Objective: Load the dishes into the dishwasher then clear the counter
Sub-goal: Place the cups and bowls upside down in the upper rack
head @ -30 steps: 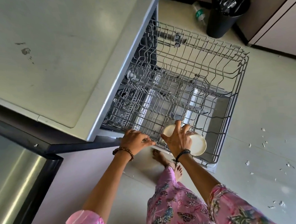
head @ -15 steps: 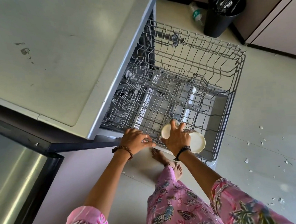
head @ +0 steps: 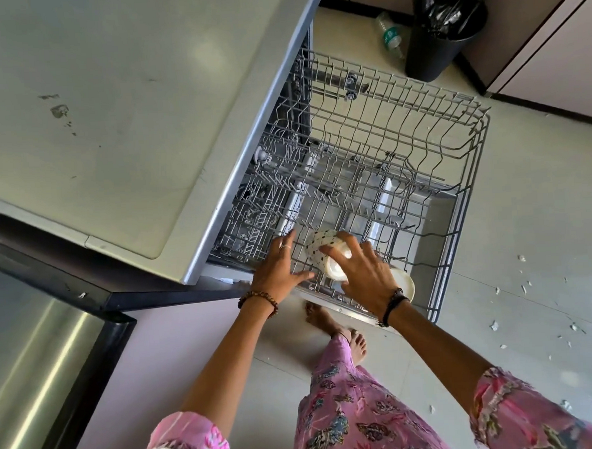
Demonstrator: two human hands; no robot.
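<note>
The dishwasher's grey wire rack [head: 464,188] is pulled out over the floor. A white cup with dark dots [head: 321,247] lies tilted on its side in the rack's near left corner. My right hand [head: 365,272] grips it by the base end, fingers spread over it. A pale round plate [head: 405,282] lies flat in the rack just behind that hand, partly hidden by it. Resting flat on the rack's near edge, my left hand [head: 278,270] has its fingers stretched out and holds nothing.
The grey counter [head: 110,114] overhangs the rack on the left. A black bin [head: 439,35] and a plastic bottle [head: 389,35] stand on the floor beyond the rack. White scraps [head: 522,258] litter the floor at right. My bare feet [head: 337,328] are below the rack.
My right hand has shifted left from the plate onto the dotted cup, which now shows tilted in the corner. My left hand has opened and stretched forward along the rack's edge.
</note>
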